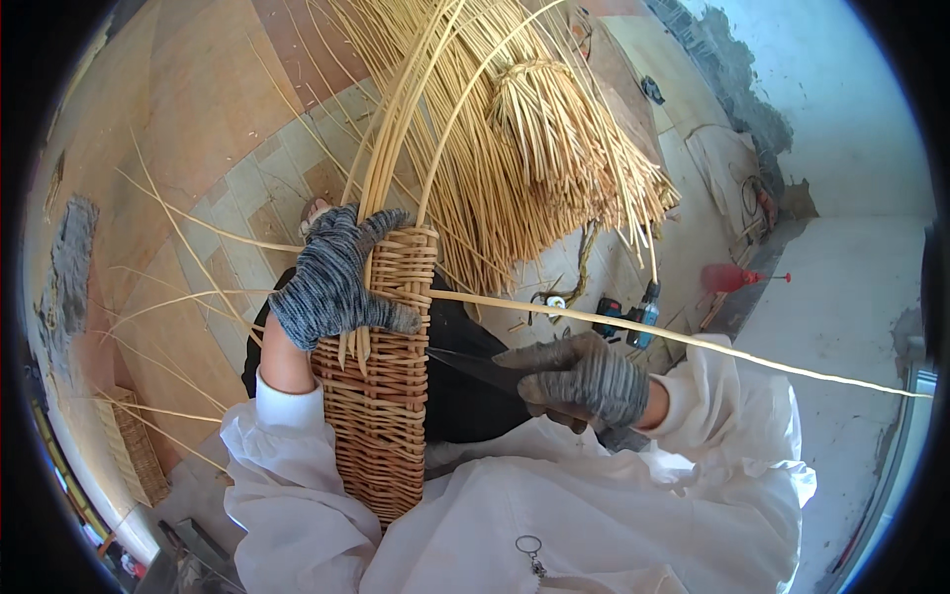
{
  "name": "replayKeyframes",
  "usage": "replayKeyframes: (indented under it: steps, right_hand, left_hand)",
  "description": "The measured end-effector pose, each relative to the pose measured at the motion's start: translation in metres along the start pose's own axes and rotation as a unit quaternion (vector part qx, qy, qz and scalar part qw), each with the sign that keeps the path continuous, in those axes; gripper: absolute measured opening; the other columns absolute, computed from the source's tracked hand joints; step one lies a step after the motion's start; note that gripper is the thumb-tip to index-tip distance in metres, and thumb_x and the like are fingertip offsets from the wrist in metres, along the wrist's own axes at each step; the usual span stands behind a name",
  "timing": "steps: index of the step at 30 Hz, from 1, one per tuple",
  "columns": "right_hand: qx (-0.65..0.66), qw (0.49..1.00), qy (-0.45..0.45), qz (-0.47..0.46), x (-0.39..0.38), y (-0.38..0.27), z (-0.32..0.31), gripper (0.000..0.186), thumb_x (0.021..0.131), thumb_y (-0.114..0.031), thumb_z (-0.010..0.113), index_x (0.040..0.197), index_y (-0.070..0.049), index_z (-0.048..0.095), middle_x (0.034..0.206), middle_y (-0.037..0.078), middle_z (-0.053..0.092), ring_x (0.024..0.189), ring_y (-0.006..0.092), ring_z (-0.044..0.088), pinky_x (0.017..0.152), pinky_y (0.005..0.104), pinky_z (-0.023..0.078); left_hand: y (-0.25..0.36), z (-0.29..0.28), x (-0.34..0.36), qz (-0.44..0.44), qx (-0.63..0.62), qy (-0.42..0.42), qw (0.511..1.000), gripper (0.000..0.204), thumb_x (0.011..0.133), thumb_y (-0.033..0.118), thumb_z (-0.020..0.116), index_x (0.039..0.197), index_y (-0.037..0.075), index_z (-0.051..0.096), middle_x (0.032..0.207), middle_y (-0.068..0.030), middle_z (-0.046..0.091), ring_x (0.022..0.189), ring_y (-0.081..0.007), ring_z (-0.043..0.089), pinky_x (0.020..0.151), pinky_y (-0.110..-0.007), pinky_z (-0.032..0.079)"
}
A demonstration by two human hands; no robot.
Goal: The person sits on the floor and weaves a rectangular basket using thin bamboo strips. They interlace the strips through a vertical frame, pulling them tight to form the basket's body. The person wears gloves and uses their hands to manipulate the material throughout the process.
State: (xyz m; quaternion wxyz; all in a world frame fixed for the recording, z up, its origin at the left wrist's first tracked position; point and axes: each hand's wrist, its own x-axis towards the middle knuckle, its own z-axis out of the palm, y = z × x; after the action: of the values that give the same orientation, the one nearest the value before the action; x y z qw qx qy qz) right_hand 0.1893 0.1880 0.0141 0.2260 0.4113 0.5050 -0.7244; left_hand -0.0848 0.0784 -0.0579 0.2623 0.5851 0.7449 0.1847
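Observation:
A tall woven wicker panel or basket [381,436] stands upright against my lap. My left hand [332,282], in a grey knitted glove, grips its upper part, the thumb lying across the weave. Long pale rods [396,129] rise past that hand, and cut rod ends show below it. My right hand [589,381], gloved too, is closed around a dark knife [475,366], whose handle is mostly hidden. The blade's point meets the panel's right edge, just below a long single rod [693,342] sticking out to the right.
A large bundle of rods [554,148] lies ahead on the tiled floor. Beyond my right hand are a cordless drill [645,315] and a red squeeze bottle [727,277]. Loose rods [178,213] reach left. Another woven piece [134,445] rests at lower left. A wall [841,287] bounds the right.

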Motion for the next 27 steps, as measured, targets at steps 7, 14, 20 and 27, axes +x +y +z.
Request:
replayKeyframes:
  steps: [7, 14, 20, 27]
  right_hand:
    - [-0.308, 0.853, 0.060, -0.417, 0.044, 0.026, -0.011, 0.037, 0.084, -0.014, 0.066, 0.121, -0.006, 0.060, 0.073, 0.004, 0.064, 0.054, 0.0118, 0.058, 0.050, 0.0269, 0.050]
    - [-0.389, 0.732, 0.056, -0.557, 0.074, 0.034, -0.024, 0.033, 0.083, -0.014, 0.069, 0.115, -0.010, 0.064, 0.082, 0.005, 0.066, 0.057, 0.0136, 0.059, 0.044, 0.0250, 0.046]
    - [-0.173, 0.966, -0.018, -0.189, 0.043, -0.003, 0.003, 0.038, 0.084, -0.023, 0.068, 0.117, -0.005, 0.062, 0.090, 0.008, 0.065, 0.065, 0.0110, 0.060, 0.055, 0.0229, 0.049]
    - [-0.505, 0.842, 0.014, -0.190, 0.057, -0.013, 0.004, 0.040, 0.087, -0.041, 0.057, 0.103, -0.005, 0.063, 0.082, 0.013, 0.065, 0.073, 0.0218, 0.065, 0.064, 0.0336, 0.052]
  left_hand:
    - [-0.017, 0.005, 0.001, 0.023, 0.030, 0.030, 0.999, 0.105, 0.046, 0.061, 0.082, 0.131, 0.008, 0.049, 0.121, -0.0223, 0.049, 0.121, -0.0415, 0.038, 0.108, -0.052, 0.018]
    - [-0.014, 0.005, -0.006, -0.005, 0.029, 0.015, 0.999, 0.103, 0.045, 0.062, 0.082, 0.130, 0.013, 0.049, 0.121, -0.0207, 0.051, 0.120, -0.0382, 0.043, 0.107, -0.050, 0.024]
    - [-0.007, 0.008, -0.007, 0.011, 0.078, 0.037, 0.996, 0.100, 0.047, 0.058, 0.083, 0.130, 0.013, 0.049, 0.118, -0.0188, 0.054, 0.115, -0.0374, 0.049, 0.102, -0.045, 0.034]
    - [-0.028, 0.020, -0.021, 0.021, -0.038, 0.079, 0.996, 0.079, 0.061, 0.041, 0.083, 0.126, 0.007, 0.053, 0.118, -0.0173, 0.056, 0.112, -0.0300, 0.053, 0.100, -0.039, 0.039]
